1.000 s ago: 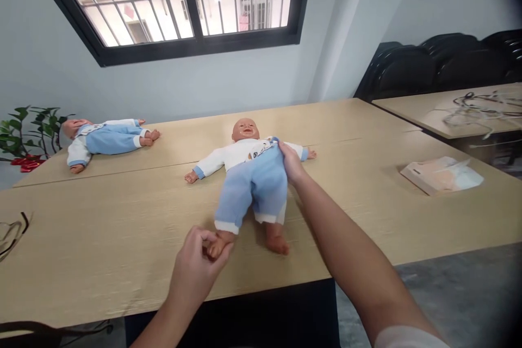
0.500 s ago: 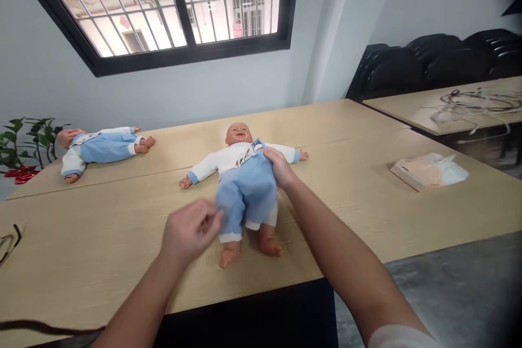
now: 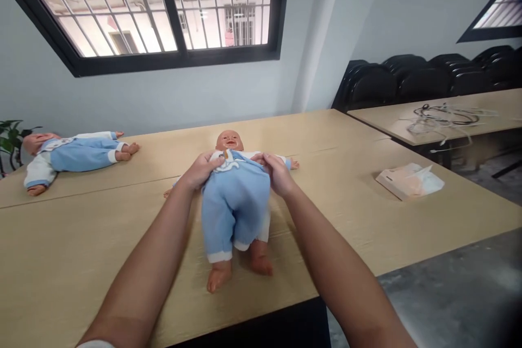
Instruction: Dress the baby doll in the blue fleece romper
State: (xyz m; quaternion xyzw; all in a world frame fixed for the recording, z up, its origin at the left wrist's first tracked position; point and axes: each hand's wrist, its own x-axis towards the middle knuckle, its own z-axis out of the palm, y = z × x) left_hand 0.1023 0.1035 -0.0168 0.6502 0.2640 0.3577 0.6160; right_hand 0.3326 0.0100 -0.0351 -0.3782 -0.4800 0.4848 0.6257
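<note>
A baby doll lies face up on the table, its feet towards me. It wears a white top and light blue overalls with white cuffs and a printed bib. At the doll's chest, my left hand is closed on the upper left edge of the overalls. My right hand pinches the opposite upper edge, and the cloth stretches between the two. One leg of the overalls sits higher, baring white cloth above that foot. Part of the doll's left-side arm is hidden behind my left hand.
A second doll in similar clothes lies at the far left of the wooden table. A tissue pack rests on the right. Cables lie on another table, with stacked black chairs behind. A plant stands far left.
My left hand has moved up from beside the doll's leg to the top of the overalls and taken hold there. My right hand keeps its hold. The view has shifted slightly right.
</note>
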